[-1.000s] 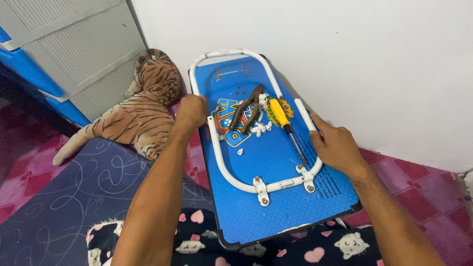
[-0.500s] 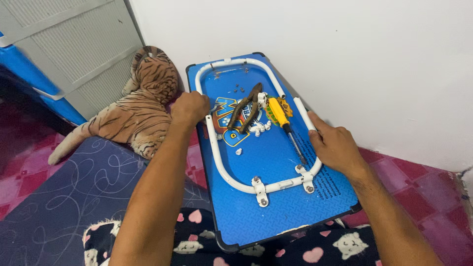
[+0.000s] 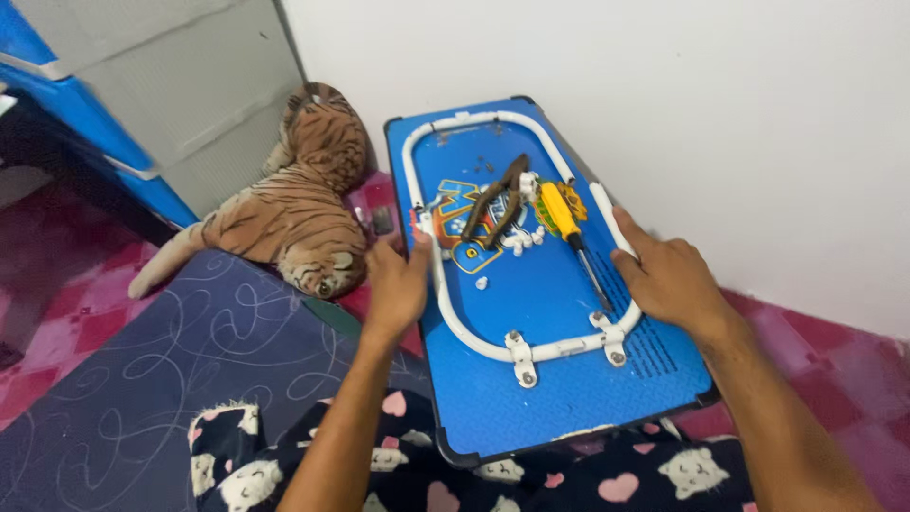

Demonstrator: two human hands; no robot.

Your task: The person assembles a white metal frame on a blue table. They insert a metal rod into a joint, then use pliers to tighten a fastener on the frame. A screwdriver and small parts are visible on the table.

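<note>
A blue folding table (image 3: 569, 398) lies upside down across my lap, with its white tubular leg frame (image 3: 455, 322) folded flat on it. My left hand (image 3: 396, 284) grips the table's left edge, thumb up by the white tube. Fingers of my right hand (image 3: 664, 275) curl over the tube on the right side. Between my hands lie dark-handled pliers (image 3: 498, 204), a yellow-handled screwdriver (image 3: 561, 213) and several small white parts (image 3: 521, 242).
A plush tiger (image 3: 294, 209) lies on the floor left of the table, beside a grey and blue cabinet (image 3: 190, 85). A dark blue patterned mat (image 3: 142, 379) covers the floor at left. A white wall (image 3: 711, 114) runs close behind and right of the table.
My left hand has slid toward me along the table's left side, from the tube to the edge. The right hand has stayed on the right tube.
</note>
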